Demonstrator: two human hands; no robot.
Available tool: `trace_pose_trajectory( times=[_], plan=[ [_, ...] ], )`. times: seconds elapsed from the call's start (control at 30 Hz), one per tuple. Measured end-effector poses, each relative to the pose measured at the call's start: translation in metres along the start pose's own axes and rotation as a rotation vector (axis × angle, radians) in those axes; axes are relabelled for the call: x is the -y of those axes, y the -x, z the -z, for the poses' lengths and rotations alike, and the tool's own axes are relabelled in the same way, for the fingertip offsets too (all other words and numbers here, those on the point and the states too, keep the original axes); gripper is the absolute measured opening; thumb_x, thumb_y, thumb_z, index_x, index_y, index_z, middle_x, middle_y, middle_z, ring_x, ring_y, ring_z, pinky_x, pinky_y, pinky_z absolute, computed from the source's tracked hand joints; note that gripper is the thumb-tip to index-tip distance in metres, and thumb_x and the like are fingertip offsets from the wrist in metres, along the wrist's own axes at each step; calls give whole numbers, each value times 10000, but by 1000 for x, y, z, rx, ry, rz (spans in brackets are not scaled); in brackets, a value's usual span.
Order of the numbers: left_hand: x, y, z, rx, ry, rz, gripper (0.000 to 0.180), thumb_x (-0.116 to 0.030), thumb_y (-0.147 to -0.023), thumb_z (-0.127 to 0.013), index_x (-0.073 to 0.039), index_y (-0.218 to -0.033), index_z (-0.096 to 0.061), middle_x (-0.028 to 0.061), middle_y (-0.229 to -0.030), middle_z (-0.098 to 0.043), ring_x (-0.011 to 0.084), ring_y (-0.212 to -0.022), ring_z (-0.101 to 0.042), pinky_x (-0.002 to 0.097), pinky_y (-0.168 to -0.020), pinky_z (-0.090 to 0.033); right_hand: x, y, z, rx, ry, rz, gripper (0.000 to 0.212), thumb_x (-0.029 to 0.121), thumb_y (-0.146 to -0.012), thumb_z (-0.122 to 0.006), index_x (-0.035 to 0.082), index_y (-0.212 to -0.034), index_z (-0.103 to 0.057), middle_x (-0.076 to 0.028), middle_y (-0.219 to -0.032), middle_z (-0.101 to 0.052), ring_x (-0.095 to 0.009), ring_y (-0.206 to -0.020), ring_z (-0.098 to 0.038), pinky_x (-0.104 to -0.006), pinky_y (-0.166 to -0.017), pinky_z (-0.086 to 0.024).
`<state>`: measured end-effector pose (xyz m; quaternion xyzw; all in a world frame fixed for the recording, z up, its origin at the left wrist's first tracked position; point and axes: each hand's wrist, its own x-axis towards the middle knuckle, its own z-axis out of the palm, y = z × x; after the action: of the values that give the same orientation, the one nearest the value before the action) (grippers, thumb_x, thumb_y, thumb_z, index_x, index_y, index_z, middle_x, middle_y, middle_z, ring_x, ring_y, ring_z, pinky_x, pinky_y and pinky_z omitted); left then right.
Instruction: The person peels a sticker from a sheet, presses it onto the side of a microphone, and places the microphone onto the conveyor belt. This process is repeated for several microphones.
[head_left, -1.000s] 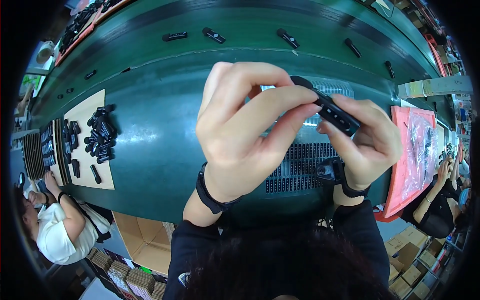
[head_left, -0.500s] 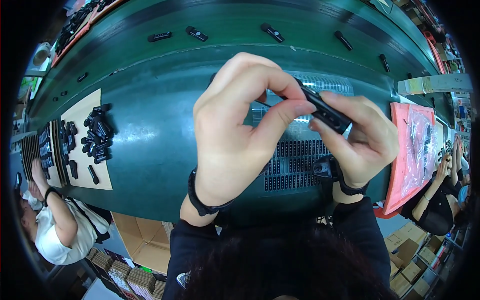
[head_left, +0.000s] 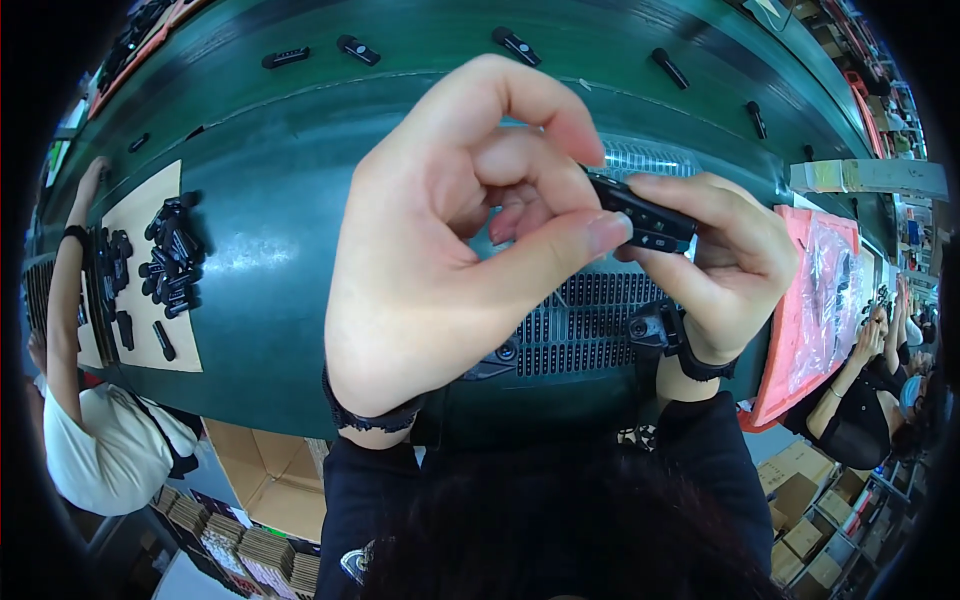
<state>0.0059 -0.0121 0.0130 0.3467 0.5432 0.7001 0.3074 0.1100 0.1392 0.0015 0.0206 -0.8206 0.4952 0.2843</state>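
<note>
A small black stick-shaped device (head_left: 655, 226) with pale marks along its face is held above the table, nearly level. My right hand (head_left: 735, 265) grips its right end between thumb and fingers. My left hand (head_left: 450, 230) is closed at the device's left end, the thumb pressed against it and the other fingers curled behind. Beneath the hands lies a clear sheet with rows of black oblong pieces (head_left: 570, 345). Behind them, another clear sheet (head_left: 650, 158) shows only in part. Each wrist wears a black band; a small dark camera-like unit (head_left: 652, 328) sits by the right one.
Similar black devices lie along the green belt (head_left: 440, 40). More are heaped on a tan board (head_left: 190, 345) at left. At right, a pink foam tray (head_left: 780, 370) holds clear plastic. Co-workers sit on both sides; an open cardboard box (head_left: 290, 490) stands below the table edge.
My left hand has shifted left and its fingers have curled more. The device has turned closer to level, its marked face now showing. At left, a co-worker's arm has stretched toward the belt.
</note>
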Motion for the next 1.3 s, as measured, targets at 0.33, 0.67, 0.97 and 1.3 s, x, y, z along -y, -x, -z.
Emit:
trace_pose_trajectory(
  times=[0.33, 0.67, 0.97, 1.3],
  plan=[
    [6, 0, -6, -33, -32, -129, 390, 121, -692, -589, -20, -950, -333, 87, -700, -560, 92, -619, -506, 173, -575, -380, 8, 1, 5, 20, 60, 33, 311, -37, -544, -675, -67, -846, -607, -135, -707, -603, -165, -601, -578, -215, -536, -435],
    [5, 2, -19, -118, -101, -192, 381, 136, -687, -584, -17, -923, -327, 96, -685, -548, 75, -591, -469, 159, -522, -340, 12, -1, 5, 27, 148, 125, 333, -37, -507, -680, -86, -826, -600, -148, -685, -600, -176, -580, -565, -226, -511, -403],
    [7, 2, -18, -111, -290, -174, 373, 107, -697, -593, -21, -936, -337, 75, -682, -542, 56, -582, -448, 158, -512, -313, 9, 2, 4, 20, 206, 223, 324, -47, -498, -676, -89, -809, -595, -171, -724, -606, -178, -605, -573, -229, -525, -418],
    [24, -12, 0, 88, -135, 141, 89, -63, -799, -547, -5, -861, -519, 15, -666, -544, 60, -596, -473, 192, -541, -363, 1, -1, 1, 23, 4, -7, 252, -36, -644, -649, -25, -893, -609, -99, -726, -610, -140, -632, -591, -220, -564, -463]
  ],
)
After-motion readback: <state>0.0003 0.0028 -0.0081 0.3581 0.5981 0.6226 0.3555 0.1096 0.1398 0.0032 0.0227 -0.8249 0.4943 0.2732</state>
